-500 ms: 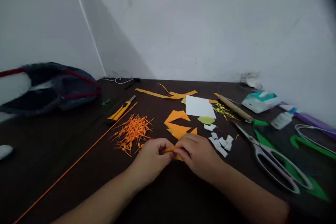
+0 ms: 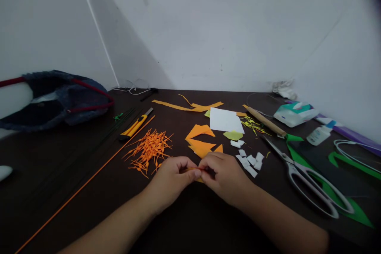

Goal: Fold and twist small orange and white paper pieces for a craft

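Low over the front of the dark table, my left hand (image 2: 175, 176) and my right hand (image 2: 222, 172) meet fingertip to fingertip. Both are closed, pinching a small strip of orange crepe paper (image 2: 189, 169) between thumbs and fingers; most of it is hidden by the fingers. Just beyond them lie orange paper pieces (image 2: 201, 131). To the left of my left hand is a heap of thin twisted orange paper bits (image 2: 153, 145). Several small white paper scraps (image 2: 251, 172) lie just beyond my right hand.
Large scissors (image 2: 312, 188) lie at the right over green paper (image 2: 361, 212). A yellow cutter knife (image 2: 135, 126) and a long orange stick (image 2: 85, 184) lie left. White paper (image 2: 225, 120), a wooden rod (image 2: 264, 120) and a glue bottle (image 2: 320, 134) lie farther back. A wall closes the rear.
My fingertips have drawn closer together around the orange strip, and less of it shows. The right thumb has shifted slightly. The things on the table stay put.
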### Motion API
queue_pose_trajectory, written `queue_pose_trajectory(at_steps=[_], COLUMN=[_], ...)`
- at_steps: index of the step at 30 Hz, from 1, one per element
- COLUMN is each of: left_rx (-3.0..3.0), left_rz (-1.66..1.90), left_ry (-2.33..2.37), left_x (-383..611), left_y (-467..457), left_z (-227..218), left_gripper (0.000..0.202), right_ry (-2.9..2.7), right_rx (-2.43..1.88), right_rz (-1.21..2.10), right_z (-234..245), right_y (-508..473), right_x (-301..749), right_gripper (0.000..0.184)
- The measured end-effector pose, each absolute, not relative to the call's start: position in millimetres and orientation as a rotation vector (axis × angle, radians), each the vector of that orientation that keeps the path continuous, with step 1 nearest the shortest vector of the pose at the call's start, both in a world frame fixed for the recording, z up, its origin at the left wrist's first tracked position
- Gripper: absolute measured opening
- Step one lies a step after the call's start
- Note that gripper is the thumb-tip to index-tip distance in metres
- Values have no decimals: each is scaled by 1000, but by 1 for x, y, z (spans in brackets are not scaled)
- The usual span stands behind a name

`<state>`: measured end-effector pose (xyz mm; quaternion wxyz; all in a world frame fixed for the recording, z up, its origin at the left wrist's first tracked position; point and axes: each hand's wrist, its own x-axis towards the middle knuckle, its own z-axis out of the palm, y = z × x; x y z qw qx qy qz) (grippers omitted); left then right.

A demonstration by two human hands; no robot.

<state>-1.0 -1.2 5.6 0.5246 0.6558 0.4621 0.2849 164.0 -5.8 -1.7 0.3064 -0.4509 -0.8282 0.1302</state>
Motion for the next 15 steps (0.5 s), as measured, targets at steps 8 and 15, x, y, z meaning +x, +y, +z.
queue_pose_trajectory(at_steps=[8,15], left_rx=[1490,1509], left_rz=[783,861], left_ry=[1177,1274], left_x=[1,-2], left_y=[0,3], left_z=[6,4], left_gripper=[19,20], right_ry=[-2133,-1973], right_rx=[-1170,-1145], right_rz=[507,495], right_z=[1,4], right_y=[-2,3], right_x=[172,179], right_gripper=[8,15])
